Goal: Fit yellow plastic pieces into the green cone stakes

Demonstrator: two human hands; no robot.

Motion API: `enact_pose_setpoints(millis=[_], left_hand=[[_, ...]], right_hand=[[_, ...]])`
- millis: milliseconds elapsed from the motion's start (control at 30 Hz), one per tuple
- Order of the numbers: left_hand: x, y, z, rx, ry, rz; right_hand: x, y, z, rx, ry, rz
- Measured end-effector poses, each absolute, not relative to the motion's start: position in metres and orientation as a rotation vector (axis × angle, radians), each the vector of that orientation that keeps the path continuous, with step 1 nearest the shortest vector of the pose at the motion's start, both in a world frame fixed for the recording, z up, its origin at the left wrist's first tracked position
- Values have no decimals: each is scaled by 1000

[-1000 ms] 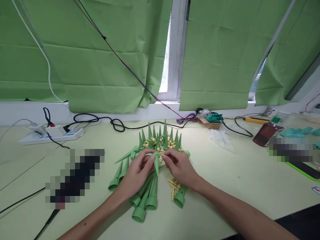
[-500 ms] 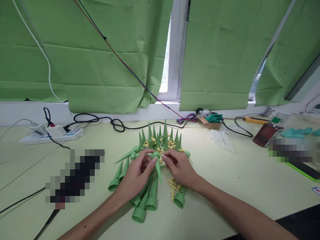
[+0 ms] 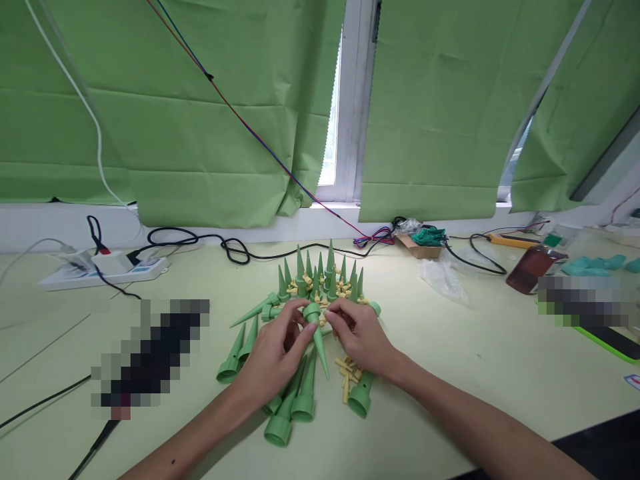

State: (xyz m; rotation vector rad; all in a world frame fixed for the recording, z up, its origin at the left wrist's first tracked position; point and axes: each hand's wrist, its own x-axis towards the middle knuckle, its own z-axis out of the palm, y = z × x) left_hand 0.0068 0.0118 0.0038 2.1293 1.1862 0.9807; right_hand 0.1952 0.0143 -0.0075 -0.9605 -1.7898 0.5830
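Note:
My left hand point(image 3: 283, 337) pinches a green plastic watering spike point(image 3: 320, 343) near its wide collar, with the narrow tip slanting down toward me. Close beside the collar, my right hand point(image 3: 359, 333) is closed in a pinch on a small yellow plastic valve point(image 3: 323, 321), which its fingertips partly hide. Behind my hands, several green spikes point(image 3: 330, 263) stand upright with yellow valves point(image 3: 344, 288) on them. More spikes point(image 3: 279, 427) lie in front of and beside my left hand. Under my right wrist are loose yellow valves point(image 3: 346, 383) and another green spike point(image 3: 361, 399).
A white power strip point(image 3: 105, 272) lies at the left, with a black cable point(image 3: 270, 256) along the wall. At the back right are a small cardboard box point(image 3: 423, 249), a clear plastic bag point(image 3: 445, 280) and a bottle of reddish liquid point(image 3: 533, 267). Blurred dark objects lie at both sides.
The tip of the spike in my left hand has swung slightly right and toward me. My right hand has stayed almost in place beside the collar.

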Motion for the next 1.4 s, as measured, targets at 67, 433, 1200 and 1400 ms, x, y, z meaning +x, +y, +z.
enact_pose_setpoints(millis=[67, 433, 1200, 1400], left_hand=[[7, 12, 3, 2158, 1183, 981], [6, 12, 0, 2260, 1201, 965], [6, 10, -5, 2501, 1027, 1070], [6, 8, -5, 2327, 1114, 1067]], right_hand=[[195, 14, -7, -961, -1793, 581], [196, 14, -7, -967, -1806, 548], [192, 11, -3, -1005, -1748, 789], [192, 9, -1, -961, -1680, 887]])
